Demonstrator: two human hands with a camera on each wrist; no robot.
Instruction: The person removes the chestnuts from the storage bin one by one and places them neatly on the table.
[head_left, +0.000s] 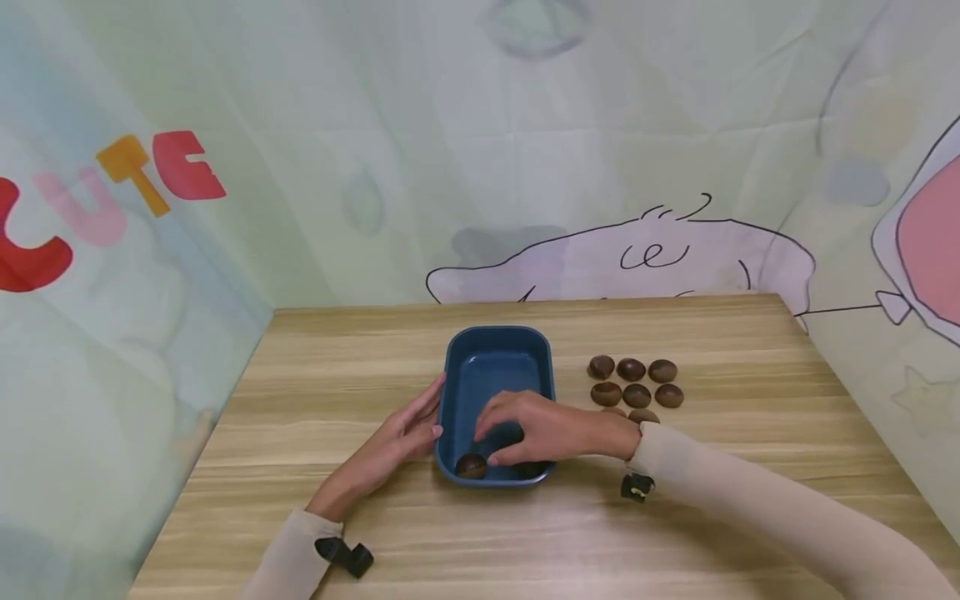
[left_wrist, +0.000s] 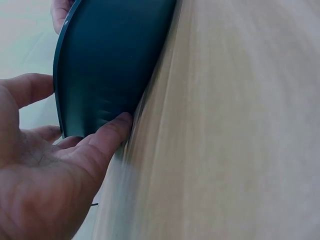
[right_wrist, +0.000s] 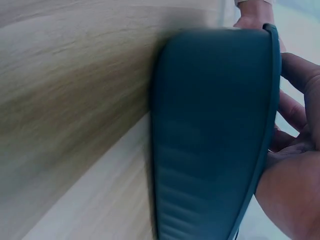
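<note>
A blue rectangular tray (head_left: 497, 335) stands on the wooden table. Against its left wall rests my left hand (head_left: 397, 433), fingers extended; in the left wrist view, fingertips of that hand (left_wrist: 55, 160) touch the tray's outer side (left_wrist: 107, 65) and rim. My right hand (head_left: 543, 427) reaches over the right rim into the tray, fingers bent loosely with a gap between them and the thumb. Near the thumb lies a brown chestnut (head_left: 471, 466) in the tray's near left corner. Dark shapes under the right hand are partly hidden. The right wrist view shows the tray's outside wall (right_wrist: 210, 125).
Several chestnuts (head_left: 637, 395) lie in rows on the table right of the tray, the nearest partly hidden by the right wrist. A printed curtain (head_left: 465, 167) hangs behind and beside the wooden table (head_left: 330, 358).
</note>
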